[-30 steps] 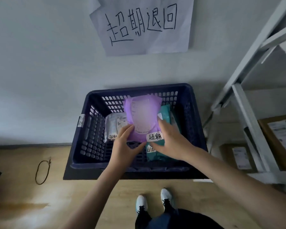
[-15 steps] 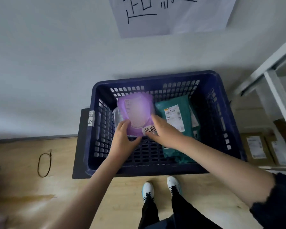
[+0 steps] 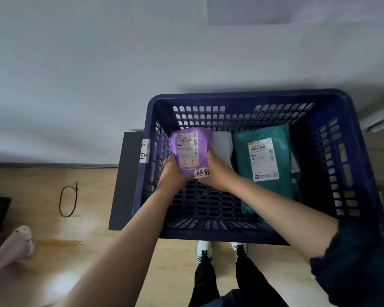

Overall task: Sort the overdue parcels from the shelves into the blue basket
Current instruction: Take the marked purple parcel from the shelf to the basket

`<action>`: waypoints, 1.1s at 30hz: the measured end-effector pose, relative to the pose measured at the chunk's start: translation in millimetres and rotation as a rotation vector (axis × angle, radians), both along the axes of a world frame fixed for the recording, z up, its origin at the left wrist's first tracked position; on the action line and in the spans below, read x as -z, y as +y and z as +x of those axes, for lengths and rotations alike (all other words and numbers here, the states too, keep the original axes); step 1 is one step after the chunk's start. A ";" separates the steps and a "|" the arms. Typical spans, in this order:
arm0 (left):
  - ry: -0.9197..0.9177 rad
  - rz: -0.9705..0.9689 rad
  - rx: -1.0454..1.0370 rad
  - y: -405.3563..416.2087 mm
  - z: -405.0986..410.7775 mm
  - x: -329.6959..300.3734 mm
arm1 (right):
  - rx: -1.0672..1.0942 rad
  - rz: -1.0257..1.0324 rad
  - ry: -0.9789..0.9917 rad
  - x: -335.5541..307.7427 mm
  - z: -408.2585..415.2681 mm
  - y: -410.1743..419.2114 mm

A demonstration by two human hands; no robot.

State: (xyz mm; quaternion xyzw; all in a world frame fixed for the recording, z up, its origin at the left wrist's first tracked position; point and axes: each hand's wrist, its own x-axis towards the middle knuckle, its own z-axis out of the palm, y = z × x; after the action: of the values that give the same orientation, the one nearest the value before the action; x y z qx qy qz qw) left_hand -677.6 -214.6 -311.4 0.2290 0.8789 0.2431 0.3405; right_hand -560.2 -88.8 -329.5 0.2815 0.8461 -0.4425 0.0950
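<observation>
Item: purple parcel (image 3: 190,151), soft poly mailer w/ rounded top corners, glossy film, white shipping label on its face plus a small handwritten white tag at the lower right corner. Location: inside the blue basket (image 3: 353,173), far-left corner, propped near upright against the perforated wall; whether its base touched the floor grid could not be told.

Grip: left hand (image 3: 172,171) curled round the left edge & bottom; right hand (image 3: 215,171) clasped the right edge, thumb beside the tag. Both held the parcel by its sides, label facing up.

Handling est.: light, limp, contents prob. soft or thin; film looked slick, so side-edge hold w/ support under the base seemed best. Not obviously fragile. Likely to slump if let go while upright.

Also in basket: teal parcel (image 3: 266,165), flat matte poly bag w/ white label, lying along the right side; white parcel (image 3: 223,142), pale & flat, between purple & teal, mostly hidden.

Basket: rigid dark-blue plastic, slotted walls & floor, paper tag on the left outer wall.

Surrounds: pale wood-look floor (image 3: 53,251), white wall (image 3: 98,74), black cord loop (image 3: 68,200) on the floor, well apart.
</observation>
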 end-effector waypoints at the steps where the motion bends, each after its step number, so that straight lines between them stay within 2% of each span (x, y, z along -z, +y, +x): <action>1: -0.003 0.007 -0.006 0.5 -1.4 4.6 | 0.033 0.029 -0.015 8.7 -1.7 1.0; 7: -0.027 -0.011 0.014 6.7 0.4 2.8 | 0.078 0.101 -0.100 23.2 -4.3 -2.9; 12: -0.008 -0.043 0.032 3.0 0.3 -5.6 | 0.085 0.069 -0.107 17.3 2.4 -0.7; 16: 0.071 0.090 0.085 -7.1 3.9 -25.4 | 0.103 0.092 -0.001 -19.1 24.3 0.0; 23: 0.283 0.199 0.306 -47.9 15.3 -74.7 | 0.109 0.347 0.157 -89.1 67.5 -6.3; 28: 0.424 0.237 0.404 -58.8 24.6 -107.2 | 0.105 0.546 0.133 -135.9 104.3 -9.2; 33: 0.641 0.245 0.515 -57.2 44.8 -136.6 | 0.092 0.739 0.122 -161.4 132.6 -17.0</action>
State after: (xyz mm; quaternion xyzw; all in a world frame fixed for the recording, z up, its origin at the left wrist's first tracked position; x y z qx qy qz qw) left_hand -632.8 -271.8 -174.8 0.5436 0.8191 0.1692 0.0701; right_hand -427.6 -105.8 -168.1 0.3074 0.9393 -0.1272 -0.0834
